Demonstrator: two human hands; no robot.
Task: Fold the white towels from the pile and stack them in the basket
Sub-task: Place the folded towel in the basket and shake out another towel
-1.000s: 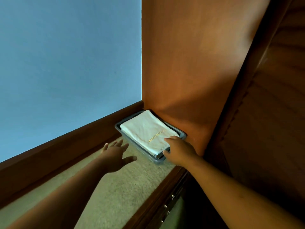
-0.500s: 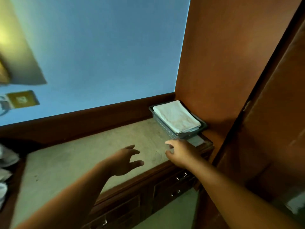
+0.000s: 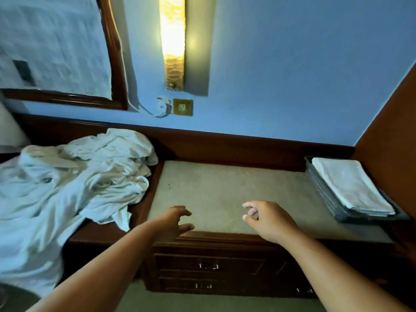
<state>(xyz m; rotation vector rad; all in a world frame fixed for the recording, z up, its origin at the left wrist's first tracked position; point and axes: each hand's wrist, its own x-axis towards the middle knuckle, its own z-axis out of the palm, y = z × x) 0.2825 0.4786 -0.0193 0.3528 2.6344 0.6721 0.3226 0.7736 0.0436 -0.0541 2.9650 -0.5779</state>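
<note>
Left hand (image 3: 177,221) and right hand (image 3: 267,219) hover empty, fingers loose, over the bench (image 3: 225,188); between towels, next up's probably grabbing from the pile (image 3: 74,176).

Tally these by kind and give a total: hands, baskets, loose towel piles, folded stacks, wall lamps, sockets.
Hands: 2, the left hand and the right hand
Basket: 1
Towel pile: 1
Folded stack: 1, in the basket
Wall lamp: 1
Socket: 1
Total: 7
</note>
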